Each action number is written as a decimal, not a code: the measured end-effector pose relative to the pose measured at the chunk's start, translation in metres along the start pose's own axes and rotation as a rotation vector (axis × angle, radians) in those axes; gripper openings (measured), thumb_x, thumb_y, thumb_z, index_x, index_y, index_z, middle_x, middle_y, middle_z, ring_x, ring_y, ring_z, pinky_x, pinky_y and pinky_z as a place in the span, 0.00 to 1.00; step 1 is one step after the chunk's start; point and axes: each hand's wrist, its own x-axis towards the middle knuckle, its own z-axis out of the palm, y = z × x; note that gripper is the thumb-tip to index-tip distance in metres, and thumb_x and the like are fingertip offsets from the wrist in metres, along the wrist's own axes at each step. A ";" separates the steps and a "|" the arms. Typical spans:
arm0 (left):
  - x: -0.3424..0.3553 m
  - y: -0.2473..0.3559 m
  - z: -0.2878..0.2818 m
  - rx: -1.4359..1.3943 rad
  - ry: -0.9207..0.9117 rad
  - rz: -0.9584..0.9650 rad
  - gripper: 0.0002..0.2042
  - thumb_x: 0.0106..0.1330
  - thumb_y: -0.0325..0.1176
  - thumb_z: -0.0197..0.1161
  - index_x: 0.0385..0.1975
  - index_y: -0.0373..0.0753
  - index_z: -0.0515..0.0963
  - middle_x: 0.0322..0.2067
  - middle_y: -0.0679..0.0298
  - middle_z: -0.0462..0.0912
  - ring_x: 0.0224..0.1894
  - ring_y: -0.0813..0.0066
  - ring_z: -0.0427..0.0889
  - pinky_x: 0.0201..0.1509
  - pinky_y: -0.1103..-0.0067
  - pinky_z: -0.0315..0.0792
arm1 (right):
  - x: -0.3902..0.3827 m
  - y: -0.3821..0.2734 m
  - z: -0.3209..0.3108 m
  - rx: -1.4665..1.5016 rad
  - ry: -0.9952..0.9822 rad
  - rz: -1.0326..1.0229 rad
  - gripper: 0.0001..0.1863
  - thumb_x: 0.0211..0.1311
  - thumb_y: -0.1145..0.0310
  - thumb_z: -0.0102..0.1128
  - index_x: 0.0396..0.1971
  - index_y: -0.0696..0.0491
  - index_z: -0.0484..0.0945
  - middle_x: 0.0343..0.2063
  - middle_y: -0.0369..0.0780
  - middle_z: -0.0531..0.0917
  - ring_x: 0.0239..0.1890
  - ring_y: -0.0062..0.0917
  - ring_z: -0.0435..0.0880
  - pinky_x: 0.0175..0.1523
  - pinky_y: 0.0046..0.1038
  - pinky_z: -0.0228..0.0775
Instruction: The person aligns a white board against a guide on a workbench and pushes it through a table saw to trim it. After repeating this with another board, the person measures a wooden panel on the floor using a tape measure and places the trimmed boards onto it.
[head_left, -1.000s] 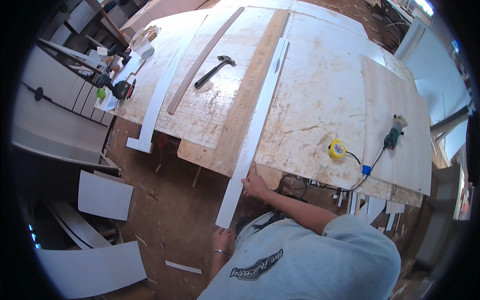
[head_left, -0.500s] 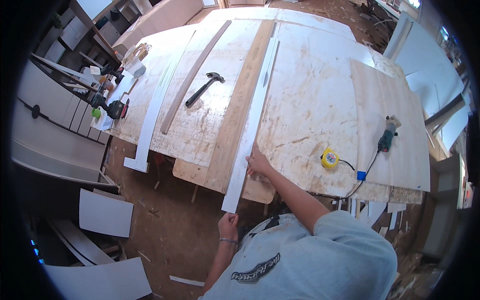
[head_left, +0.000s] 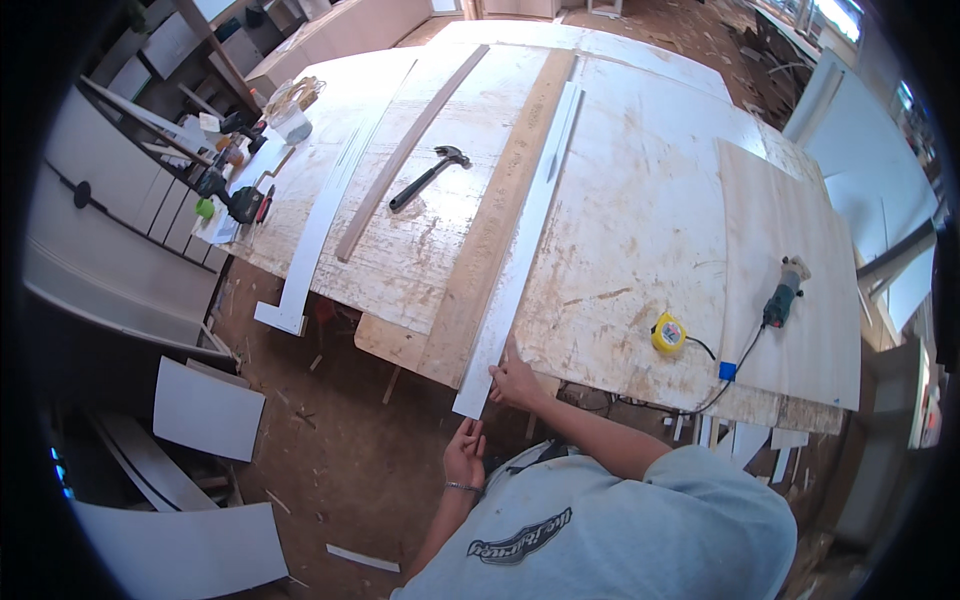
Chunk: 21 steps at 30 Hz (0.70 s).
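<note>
A long white board strip (head_left: 522,255) lies lengthwise on the worktable, its near end jutting past the front edge. Against its left side runs a wider bare wooden plank (head_left: 500,200). My right hand (head_left: 516,383) grips the strip's right edge close to the near end, thumb on top. Just below that end is my left hand (head_left: 464,458), palm up, with its fingers loosely bent and apart; the fingertips are at or just under the strip's end, and contact is hard to tell. A claw hammer (head_left: 428,178) with a black handle rests left of the plank.
The worktable (head_left: 630,190) also carries a yellow tape measure (head_left: 668,334), a corded green trimming router (head_left: 784,292) on a thin panel (head_left: 790,230), a brown strip (head_left: 412,150), another white strip (head_left: 320,220) and a cordless drill (head_left: 240,203). Board offcuts (head_left: 210,408) stand at lower left.
My left hand's fingers have loosened from a pinch at the strip's end. My right hand has moved nearer that end. The whole view has shifted slightly.
</note>
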 end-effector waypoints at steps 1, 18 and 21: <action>0.001 0.000 0.003 0.010 -0.003 0.000 0.32 0.59 0.24 0.51 0.67 0.25 0.64 0.64 0.56 0.70 0.68 0.66 0.71 0.58 0.75 0.73 | 0.007 0.001 -0.002 0.012 0.002 -0.006 0.48 0.74 0.73 0.50 0.76 0.45 0.22 0.24 0.48 0.84 0.21 0.32 0.87 0.25 0.33 0.83; 0.034 0.010 0.052 -0.123 -0.110 -0.038 0.34 0.58 0.22 0.50 0.70 0.27 0.59 0.60 0.59 0.71 0.65 0.66 0.74 0.47 0.81 0.73 | 0.057 -0.016 -0.036 0.049 0.138 -0.051 0.43 0.73 0.73 0.49 0.78 0.45 0.32 0.26 0.52 0.85 0.19 0.35 0.86 0.21 0.35 0.81; 0.037 0.011 0.061 -0.126 -0.123 -0.028 0.35 0.59 0.22 0.51 0.71 0.28 0.57 0.60 0.60 0.71 0.65 0.66 0.75 0.47 0.81 0.73 | 0.066 -0.021 -0.043 0.025 0.152 -0.036 0.43 0.74 0.71 0.49 0.78 0.44 0.33 0.24 0.50 0.84 0.19 0.33 0.86 0.22 0.33 0.81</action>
